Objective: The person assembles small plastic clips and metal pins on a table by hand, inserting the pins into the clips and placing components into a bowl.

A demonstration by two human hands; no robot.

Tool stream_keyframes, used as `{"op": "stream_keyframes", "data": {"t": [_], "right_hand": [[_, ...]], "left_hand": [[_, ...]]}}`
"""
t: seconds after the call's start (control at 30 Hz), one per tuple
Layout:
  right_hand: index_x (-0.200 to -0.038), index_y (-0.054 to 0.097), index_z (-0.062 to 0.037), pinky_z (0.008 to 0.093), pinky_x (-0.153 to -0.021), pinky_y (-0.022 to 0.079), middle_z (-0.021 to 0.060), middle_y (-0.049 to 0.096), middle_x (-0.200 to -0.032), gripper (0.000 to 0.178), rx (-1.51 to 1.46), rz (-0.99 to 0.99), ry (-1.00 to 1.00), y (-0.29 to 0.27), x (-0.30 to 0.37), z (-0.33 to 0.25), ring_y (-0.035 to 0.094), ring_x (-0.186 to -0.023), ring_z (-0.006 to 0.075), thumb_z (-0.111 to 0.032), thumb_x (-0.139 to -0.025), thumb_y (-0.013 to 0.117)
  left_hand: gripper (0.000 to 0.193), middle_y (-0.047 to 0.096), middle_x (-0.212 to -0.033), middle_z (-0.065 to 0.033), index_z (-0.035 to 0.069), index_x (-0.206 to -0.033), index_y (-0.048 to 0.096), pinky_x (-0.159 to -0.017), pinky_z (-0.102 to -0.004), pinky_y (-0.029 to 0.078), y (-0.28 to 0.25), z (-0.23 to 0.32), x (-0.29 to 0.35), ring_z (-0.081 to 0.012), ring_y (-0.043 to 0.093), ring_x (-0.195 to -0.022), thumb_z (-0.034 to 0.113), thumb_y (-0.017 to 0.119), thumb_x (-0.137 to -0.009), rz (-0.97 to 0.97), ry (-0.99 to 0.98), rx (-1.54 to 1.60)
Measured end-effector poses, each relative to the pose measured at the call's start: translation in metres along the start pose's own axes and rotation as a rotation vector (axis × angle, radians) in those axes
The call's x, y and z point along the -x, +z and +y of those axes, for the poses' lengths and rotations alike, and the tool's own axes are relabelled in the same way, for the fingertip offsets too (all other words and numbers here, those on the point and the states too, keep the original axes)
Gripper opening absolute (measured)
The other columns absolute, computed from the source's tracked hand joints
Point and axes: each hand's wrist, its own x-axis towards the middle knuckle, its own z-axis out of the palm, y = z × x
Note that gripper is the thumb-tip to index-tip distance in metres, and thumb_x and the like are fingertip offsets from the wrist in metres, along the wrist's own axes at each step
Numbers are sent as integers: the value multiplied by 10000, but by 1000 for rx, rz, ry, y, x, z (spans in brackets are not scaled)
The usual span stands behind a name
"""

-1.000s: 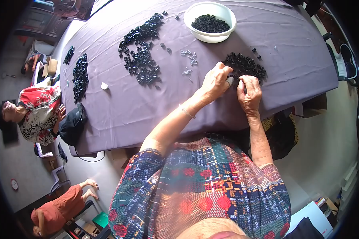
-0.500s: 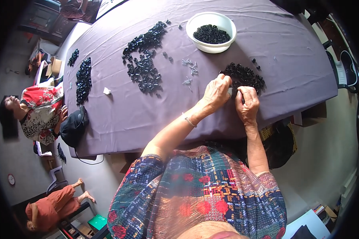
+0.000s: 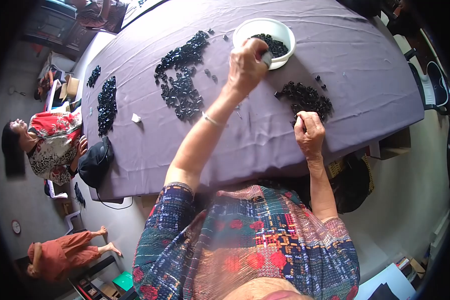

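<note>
My left hand point(image 3: 247, 66) is over the near rim of a white bowl point(image 3: 263, 26) holding many small black parts point(image 3: 279, 46). Its fingers are curled closed. Something greyish and rounded shows by the thumb side, too blurred to name. My right hand point(image 3: 310, 132) rests at the near edge of a pile of small black parts point(image 3: 305, 96), thumb and fingers pinched together. Whatever lies in that pinch is hidden. The parts look like little glossy black plastic pieces.
More black pieces point(image 3: 181, 95) spread across the middle of the purple-grey tablecloth point(image 3: 265, 145), with another heap point(image 3: 106, 105) farther left. A small white object point(image 3: 136, 118) and a black cap point(image 3: 94, 162) lie at left. One person point(image 3: 55, 140) sits by the left edge; another point(image 3: 67, 257) is beyond.
My left hand has moved from the pile up and left to the bowl, now covering the clear small pieces on the cloth. My right hand stays by the pile.
</note>
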Motion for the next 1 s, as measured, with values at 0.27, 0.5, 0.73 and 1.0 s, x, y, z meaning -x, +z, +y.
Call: {"op": "stream_keyframes", "data": {"t": [0.27, 0.5, 0.73, 1.0], "right_hand": [[-905, 625, -22, 317, -576, 480, 83, 585, -777, 153, -31, 8, 2, 1, -2, -2, 569, -641, 209, 64, -781, 600], [-916, 625, -22, 331, -637, 515, 110, 610, -825, 182, 7, -6, -6, -1, -3, 0, 623, -719, 257, 78, -766, 596], [-922, 628, -21, 338, -657, 517, 113, 615, -831, 185, 11, -29, 20, -2, -3, -2, 626, -742, 266, 73, -765, 599], [-918, 633, -28, 335, -643, 514, 108, 613, -830, 169, 5, -30, 36, -1, -2, -3, 623, -733, 259, 52, -772, 604]], "left_hand": [[197, 664, -951, -139, 62, -979, 684, -666, -330, 536, 14, -25, -2, -238, 669, -754, 133, 717, -798, 24, 13, -100], [295, 588, -973, -121, 46, -1012, 650, -681, -344, 527, 35, -11, 89, -220, 634, -718, 91, 739, -734, -230, -139, -13], [285, 593, -978, -146, 70, -1048, 650, -772, -399, 505, 55, -10, 79, -327, 614, -882, 169, 710, -788, -303, -119, -20], [171, 599, -920, -142, 65, -963, 648, -761, -423, 496, 35, 5, 105, -334, 617, -862, 115, 660, -800, -398, -154, -54]]}}
